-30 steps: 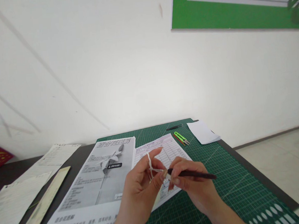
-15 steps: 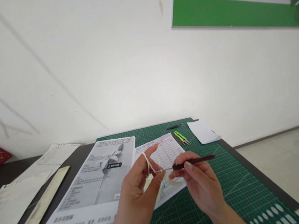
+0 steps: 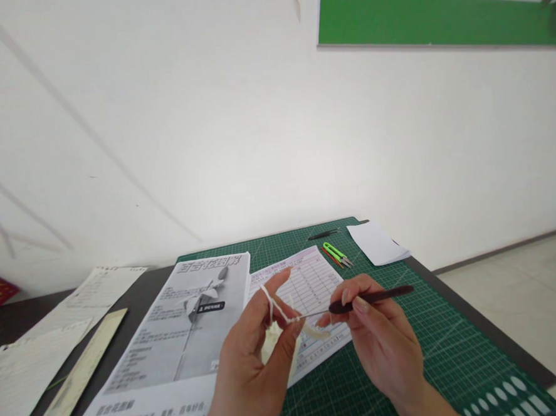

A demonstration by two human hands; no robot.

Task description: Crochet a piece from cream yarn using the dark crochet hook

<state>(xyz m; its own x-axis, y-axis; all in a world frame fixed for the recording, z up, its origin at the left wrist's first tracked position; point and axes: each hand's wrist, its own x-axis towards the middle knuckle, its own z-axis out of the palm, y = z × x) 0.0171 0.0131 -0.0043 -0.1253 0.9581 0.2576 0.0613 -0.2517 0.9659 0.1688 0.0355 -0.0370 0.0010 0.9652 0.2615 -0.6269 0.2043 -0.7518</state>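
Note:
My left hand (image 3: 256, 353) pinches a small cream crochet piece (image 3: 319, 333) between thumb and fingers, partly hidden behind the hand. White yarn (image 3: 277, 306) loops round the raised index finger and runs down to the pinch. In my right hand (image 3: 382, 333) is a crochet hook (image 3: 377, 296) with a dark handle, held like a pen. Its thin metal shaft points left, and the tip meets the yarn at my left fingertips. Below both hands lies a printed table sheet (image 3: 311, 281).
A green cutting mat (image 3: 447, 348) covers much of the dark table. Green thread snips (image 3: 336, 253), dark tweezers (image 3: 324, 234) and white paper (image 3: 377, 243) lie at the back. A printed flower sheet (image 3: 160, 359), a long pale strip (image 3: 81, 377) and handwritten pages (image 3: 28, 367) lie left.
My right hand and the crochet hook have shifted slightly right, away from my left hand, with more shaft showing. My left hand still pinches the crochet piece.

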